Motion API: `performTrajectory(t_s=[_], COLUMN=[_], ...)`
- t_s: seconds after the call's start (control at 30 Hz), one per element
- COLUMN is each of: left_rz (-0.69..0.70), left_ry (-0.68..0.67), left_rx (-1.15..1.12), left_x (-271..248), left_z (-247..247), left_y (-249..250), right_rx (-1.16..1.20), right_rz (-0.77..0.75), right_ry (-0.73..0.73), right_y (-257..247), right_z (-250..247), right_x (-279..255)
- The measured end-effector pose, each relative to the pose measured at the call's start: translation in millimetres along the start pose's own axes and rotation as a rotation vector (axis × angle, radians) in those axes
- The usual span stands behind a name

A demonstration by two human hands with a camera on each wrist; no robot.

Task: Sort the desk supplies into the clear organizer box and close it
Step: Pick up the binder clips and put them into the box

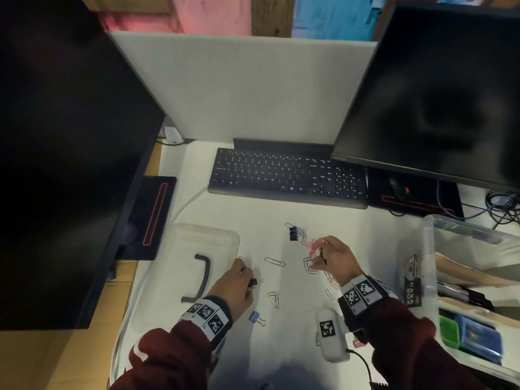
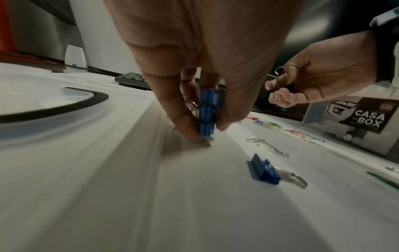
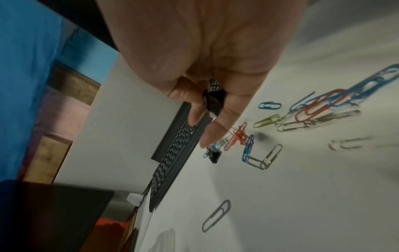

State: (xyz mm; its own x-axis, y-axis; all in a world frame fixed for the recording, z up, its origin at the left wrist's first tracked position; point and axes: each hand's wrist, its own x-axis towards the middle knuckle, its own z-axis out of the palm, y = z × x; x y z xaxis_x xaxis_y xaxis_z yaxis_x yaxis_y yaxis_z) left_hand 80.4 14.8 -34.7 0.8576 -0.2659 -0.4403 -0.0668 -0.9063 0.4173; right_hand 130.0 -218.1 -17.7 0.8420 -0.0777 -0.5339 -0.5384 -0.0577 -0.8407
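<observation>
On the white desk my left hand [image 1: 247, 277] pinches a blue binder clip [image 2: 207, 112], with a black one behind it, fingertips down at the surface. My right hand [image 1: 318, 254] grips a black binder clip [image 3: 213, 100] above a tangle of red and blue paper clips [image 1: 309, 246]. More clips lie loose: a blue binder clip [image 1: 254, 316], a black binder clip [image 1: 294, 233] and silver paper clips [image 1: 274, 261]. The clear organizer box [image 1: 429, 249] stands open at the right. Its lid [image 1: 197, 240], with a black handle, lies flat at the left.
A black keyboard [image 1: 287, 175] lies behind the clips, between a left monitor [image 1: 70, 136] and a right monitor [image 1: 436, 94]. A white tagged device [image 1: 332, 336] with a cable sits near my right wrist. Cables [image 1: 503, 204] lie behind the box, which holds green and blue items [image 1: 478, 339].
</observation>
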Motion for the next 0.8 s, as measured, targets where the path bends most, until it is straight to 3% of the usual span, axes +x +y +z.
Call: performTrajectory(t_s=[0.07, 0.2, 0.47, 0.6, 0.73, 0.8], left_rz=[-0.022, -0.091, -0.229, -0.247, -0.224, -0.217], left_ry=[0.004, 0.087, 0.261, 0.226, 0.173, 0.167], left_rx=[-0.045, -0.134, -0.395, -0.297, -0.199, -0.184], left_x=[1, 0, -3, 2, 3, 3], left_z=[-3, -8, -18, -20, -21, -22], left_y=[2, 4, -5, -7, -4, -2], right_rx=[-0.148, -0.800, -1.178, -0.996, -0.277, -0.176], right_rz=[-0.020, -0.212, -0.182, -0.275, -0.108, -0.110], right_ry=[0.009, 0.046, -0.140, -0.126, -0.097, -0.026], right_y=[-5, -20, -17, -7, -7, -9], right_z=[1, 10, 26, 28, 16, 10], right_x=[9, 30, 57, 46, 22, 12])
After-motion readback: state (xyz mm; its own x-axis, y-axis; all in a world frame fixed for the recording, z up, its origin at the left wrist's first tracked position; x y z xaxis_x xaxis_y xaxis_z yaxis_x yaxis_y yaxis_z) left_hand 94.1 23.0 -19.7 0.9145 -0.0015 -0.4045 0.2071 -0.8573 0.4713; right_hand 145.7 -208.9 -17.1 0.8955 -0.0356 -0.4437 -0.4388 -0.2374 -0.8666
